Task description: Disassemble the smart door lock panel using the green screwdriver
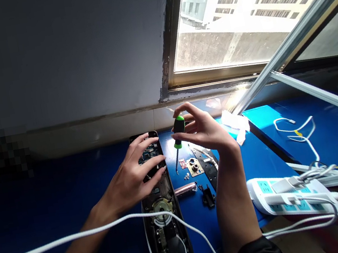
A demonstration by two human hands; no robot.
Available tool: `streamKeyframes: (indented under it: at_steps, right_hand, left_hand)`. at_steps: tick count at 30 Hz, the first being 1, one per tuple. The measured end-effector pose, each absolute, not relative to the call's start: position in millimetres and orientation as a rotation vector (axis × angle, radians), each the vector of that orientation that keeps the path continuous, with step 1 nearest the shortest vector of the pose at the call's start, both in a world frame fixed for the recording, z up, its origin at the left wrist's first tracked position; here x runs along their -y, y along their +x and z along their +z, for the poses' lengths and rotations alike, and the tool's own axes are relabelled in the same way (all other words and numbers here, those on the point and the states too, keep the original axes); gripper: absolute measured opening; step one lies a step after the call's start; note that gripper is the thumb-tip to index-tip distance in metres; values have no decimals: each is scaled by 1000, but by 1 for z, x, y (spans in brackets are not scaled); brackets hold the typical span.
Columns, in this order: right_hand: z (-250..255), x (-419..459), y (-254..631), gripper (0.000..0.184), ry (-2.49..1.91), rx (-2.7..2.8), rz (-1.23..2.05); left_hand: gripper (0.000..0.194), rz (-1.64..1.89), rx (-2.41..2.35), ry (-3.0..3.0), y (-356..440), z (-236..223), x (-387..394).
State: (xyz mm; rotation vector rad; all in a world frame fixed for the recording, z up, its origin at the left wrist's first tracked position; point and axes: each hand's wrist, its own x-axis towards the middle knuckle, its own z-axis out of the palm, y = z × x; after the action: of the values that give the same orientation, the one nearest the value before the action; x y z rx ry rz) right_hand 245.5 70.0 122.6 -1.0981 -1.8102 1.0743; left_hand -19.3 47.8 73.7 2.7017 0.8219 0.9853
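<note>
- On my feed the green-handled screwdriver (179,131) stands tilted in the air, tip down, above the blue workbench (201,236); I can't tell whether its tip touches the surface.
- My right hand (204,132) grasps that handle, with the fingertips (186,110) and thumb pinching it from either side.
- My left hand (130,185) lies over the top of the electronic door lock panel (167,249), with its fingers (152,162) spread and loosely curved, released rather than clenched, across the exposed circuit board (149,154).
- The panel lies lengthwise on the bench, its open back showing wiring and a round metal part (162,206).
- Just right of the panel, I see a small red board (182,163), a beige plate with a round fitting (195,167), a few small screws (186,176) and a copper-coloured cylinder (186,189).
- Further right sit a black perforated plate (208,167) and a black bracket (207,196).
- A white cable (77,234) crosses above my left forearm and drops past the panel.
- White paper (235,122) lies near the bench's far edge, and a white power strip (286,195) sits off to the right, with plugs in it.
- Beyond everything is a window (234,14) with an aluminium frame (299,29).
</note>
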Motion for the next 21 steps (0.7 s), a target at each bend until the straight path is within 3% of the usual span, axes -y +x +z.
streamKeyframes:
  at_steps: [21]
  right_hand:
    - [137,-61,230,45,-984,1606,856]
  left_hand:
    - [22,950,-757,2522,-44,92,-49]
